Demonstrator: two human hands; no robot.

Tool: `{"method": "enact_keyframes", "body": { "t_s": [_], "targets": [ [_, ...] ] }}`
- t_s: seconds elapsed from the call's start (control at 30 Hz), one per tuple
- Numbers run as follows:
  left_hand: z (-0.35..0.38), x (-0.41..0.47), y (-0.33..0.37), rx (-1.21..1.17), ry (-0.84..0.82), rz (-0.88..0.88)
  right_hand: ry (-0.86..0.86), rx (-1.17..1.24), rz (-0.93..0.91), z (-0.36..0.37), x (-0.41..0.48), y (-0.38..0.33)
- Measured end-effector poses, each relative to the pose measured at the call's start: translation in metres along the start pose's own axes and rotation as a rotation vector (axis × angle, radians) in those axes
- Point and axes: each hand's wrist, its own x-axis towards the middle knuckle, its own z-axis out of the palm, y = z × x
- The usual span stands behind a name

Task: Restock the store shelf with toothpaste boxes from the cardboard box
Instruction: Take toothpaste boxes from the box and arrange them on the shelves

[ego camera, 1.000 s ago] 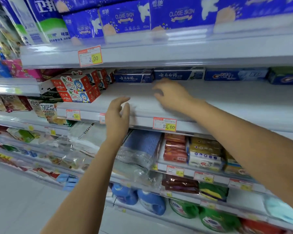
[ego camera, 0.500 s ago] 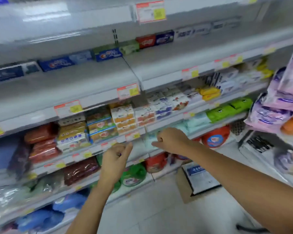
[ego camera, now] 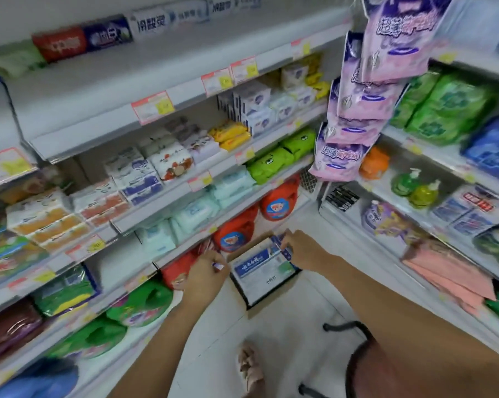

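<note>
A brown cardboard box (ego camera: pixel 252 307) stands open on the white floor at the foot of the shelves, filled with blue-and-white toothpaste boxes (ego camera: pixel 255 264). My right hand (ego camera: pixel 303 248) reaches into its far end and grips the end of a toothpaste box. My left hand (ego camera: pixel 203 275) is at the carton's left edge with its fingers curled on the near end of a toothpaste box. The toothpaste shelf (ego camera: pixel 145 73) runs high at upper left, with a few toothpaste boxes (ego camera: pixel 81 40) along its back and bare white board in front.
Shelves of soap and wipes (ego camera: pixel 145 173) sit on the left, red detergent jugs (ego camera: pixel 277 203) behind the carton. Pink hanging packs (ego camera: pixel 366 90) dangle at upper right, above another shelving unit (ego camera: pixel 443 196). A black stool leg (ego camera: pixel 349 327) and my sandalled foot (ego camera: pixel 251 369) are on the floor.
My view swung from the toothpaste shelf down and right to the floor. Both hands dropped from the shelf to the cardboard box and took hold of toothpaste boxes.
</note>
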Motion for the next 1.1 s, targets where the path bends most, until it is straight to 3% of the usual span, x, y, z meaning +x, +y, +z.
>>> {"method": "enact_keyframes", "body": {
  "t_s": [0.2,0.43,0.83,0.97,1.1],
  "targets": [
    [0.024,0.078,0.001,-0.012,-0.072,-0.051,0.041,0.077,0.18,-0.01,0.05,0.027],
    [0.044,0.127,-0.011,-0.002,-0.092,-0.191,0.063,0.168,0.237,-0.01,0.099,0.036],
    [0.062,0.17,-0.032,-0.013,0.001,-0.34,-0.207,0.096,0.229,0.002,0.18,0.075],
    [0.102,0.195,-0.042,-0.077,0.075,-0.412,-0.245,0.072,0.224,0.023,0.23,0.109],
    [0.164,0.225,-0.066,-0.029,0.048,-0.48,-0.342,0.11,0.215,0.078,0.288,0.169]
  ]
}}
